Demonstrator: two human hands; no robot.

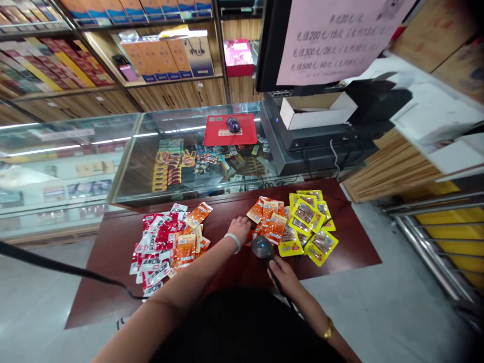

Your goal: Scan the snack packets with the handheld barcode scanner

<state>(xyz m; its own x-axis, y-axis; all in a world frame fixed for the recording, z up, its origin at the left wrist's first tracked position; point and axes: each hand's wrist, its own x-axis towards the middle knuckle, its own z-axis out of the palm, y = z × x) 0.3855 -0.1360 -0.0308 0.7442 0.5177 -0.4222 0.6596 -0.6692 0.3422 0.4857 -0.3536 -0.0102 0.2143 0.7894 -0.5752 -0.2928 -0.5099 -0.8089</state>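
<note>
My left hand (pixel 240 229), with a pale bracelet at the wrist, is closed at the left edge of a pile of orange snack packets (pixel 274 227). A red-orange bit of packet shows beside its fingers, which are partly hidden. My right hand (pixel 283 275) is wrapped round the handle of a dark barcode scanner (pixel 261 247), whose round head with a blue light sits close to my left hand. Yellow snack packets (pixel 308 214) overlap the orange pile on its right. To the left lie red and white packets (pixel 155 247) and a second group of orange packets (pixel 186 248).
The packets lie on a dark red-brown tabletop (pixel 223 272). Behind it stands a glass display counter (pixel 132 166) with a red mat (pixel 212 136) and a mouse (pixel 233 124). A monitor (pixel 270 50) and an open white box (pixel 313 120) are at the right. A metal rack (pixel 427 252) stands beyond.
</note>
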